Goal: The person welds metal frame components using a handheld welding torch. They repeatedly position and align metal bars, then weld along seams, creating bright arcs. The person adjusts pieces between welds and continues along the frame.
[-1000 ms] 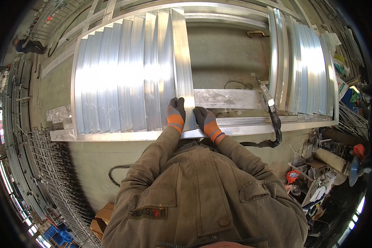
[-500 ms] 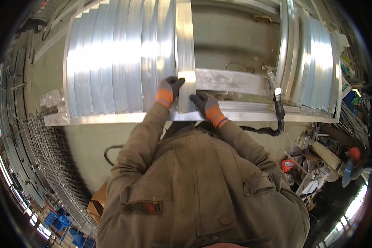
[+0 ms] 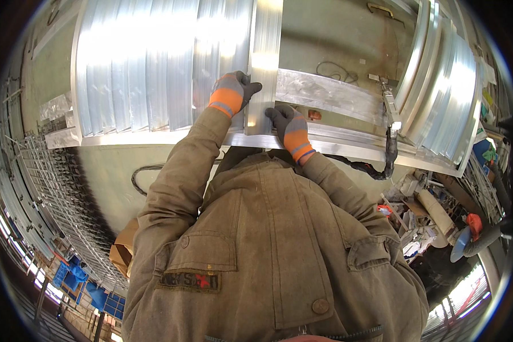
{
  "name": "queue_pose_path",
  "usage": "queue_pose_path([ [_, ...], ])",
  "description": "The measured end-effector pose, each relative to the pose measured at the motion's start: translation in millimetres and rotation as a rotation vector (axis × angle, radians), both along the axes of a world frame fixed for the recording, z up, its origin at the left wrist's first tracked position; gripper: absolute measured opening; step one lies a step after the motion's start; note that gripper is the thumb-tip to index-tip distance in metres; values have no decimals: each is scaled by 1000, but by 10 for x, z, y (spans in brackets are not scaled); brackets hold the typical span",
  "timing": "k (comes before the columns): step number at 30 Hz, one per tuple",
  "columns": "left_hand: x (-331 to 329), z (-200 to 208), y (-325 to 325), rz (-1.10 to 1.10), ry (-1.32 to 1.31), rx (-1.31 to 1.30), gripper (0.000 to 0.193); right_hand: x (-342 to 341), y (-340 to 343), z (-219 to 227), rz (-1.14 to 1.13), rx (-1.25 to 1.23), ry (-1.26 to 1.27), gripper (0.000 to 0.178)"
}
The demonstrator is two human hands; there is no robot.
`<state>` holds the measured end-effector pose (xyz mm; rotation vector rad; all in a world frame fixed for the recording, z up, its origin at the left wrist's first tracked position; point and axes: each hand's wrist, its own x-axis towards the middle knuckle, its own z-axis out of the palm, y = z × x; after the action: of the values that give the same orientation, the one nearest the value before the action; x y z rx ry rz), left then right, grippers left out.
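A long ribbed aluminium slat (image 3: 264,62) lies across the metal frame (image 3: 174,137), its near end at the frame's front rail. My left hand (image 3: 229,94), in an orange and grey glove with dark fingertips, grips the slat's left edge, thumb reaching over its top. Nearer to me, my right hand (image 3: 290,128) wears a matching glove and holds the right edge, thumb against the side and fingers curled. Side by side to the left lie several similar slats (image 3: 137,85). The undersides of the fingers are hidden.
More slats (image 3: 447,97) fill the frame's right end. A flat metal crossbar (image 3: 330,94) spans the gap between. Near it rests a metal tool with a black hose (image 3: 391,114). Wire racks (image 3: 57,188) stand at left, and piled scrap (image 3: 427,211) lies at right.
The whole view has shifted, so the frame sits higher and slightly turned. My left hand is a little farther up the slat; both hands stay at its edges.
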<state>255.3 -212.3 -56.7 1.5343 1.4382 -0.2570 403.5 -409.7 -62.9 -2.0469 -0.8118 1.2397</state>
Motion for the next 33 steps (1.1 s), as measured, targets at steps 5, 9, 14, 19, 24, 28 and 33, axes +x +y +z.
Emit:
queue_pose_path([
  [5, 62, 28, 77, -64, 123, -52, 57, -19, 100, -25, -34, -76, -20, 47],
  [9, 96, 138, 122, -147, 153, -12, 58, -21, 154, 21, -43, -145, -9, 48],
  [14, 164, 213, 198, -271, 229, 31, 56, -50, 176, -6, -41, -158, -47, 46],
  [19, 169, 216, 262, -280, 234, -25, 53, -59, 156, -62, -58, -127, -51, 44],
  [24, 147, 154, 260, -276, 244, -34, 55, -35, 148, -74, 14, -202, -53, 49],
  [28, 158, 133, 253, -291, 244, -6, 55, -34, 156, -106, -6, -269, -4, 49],
  [33, 182, 199, 230, -312, 273, 11, 51, -54, 144, -111, 9, -211, -20, 45],
])
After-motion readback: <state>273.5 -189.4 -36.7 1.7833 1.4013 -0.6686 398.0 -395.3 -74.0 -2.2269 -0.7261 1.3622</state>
